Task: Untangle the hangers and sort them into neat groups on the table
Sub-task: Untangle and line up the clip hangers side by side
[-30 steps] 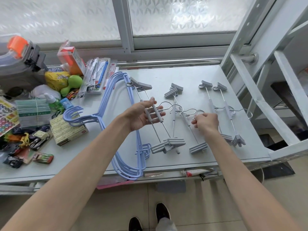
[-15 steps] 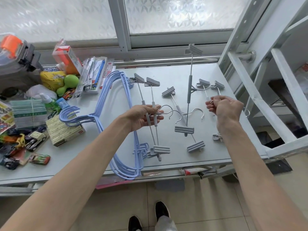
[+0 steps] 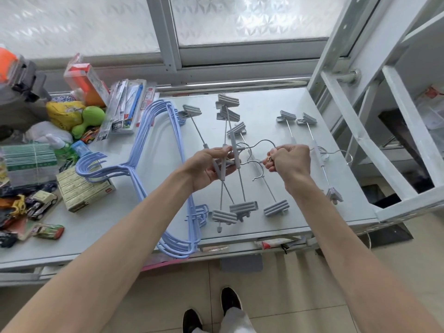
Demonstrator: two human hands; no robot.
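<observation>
Several grey clip hangers [image 3: 242, 207] with metal rods and hooks cross each other at the middle of the grey table [image 3: 276, 227]. My left hand [image 3: 209, 168] grips the grey sleeves of a few of them. My right hand [image 3: 289, 161] pinches a metal hook [image 3: 262, 143] of the same bunch. Two more clip hangers [image 3: 314, 152] lie side by side to the right. A stack of blue plastic hangers [image 3: 153, 131] lies flat to the left, hooks pointing left.
Clutter fills the table's left end: a box [image 3: 81, 188], toy cars [image 3: 40, 205], a green toy [image 3: 89, 121], packets [image 3: 125, 106] and an orange box [image 3: 86, 80]. A white metal frame [image 3: 360, 131] rises at the right edge. A window [image 3: 216, 25] is behind.
My right hand came back left from the right group and took hold of a hook in the tangled bunch. The hanger it held upright now lies with the right pair.
</observation>
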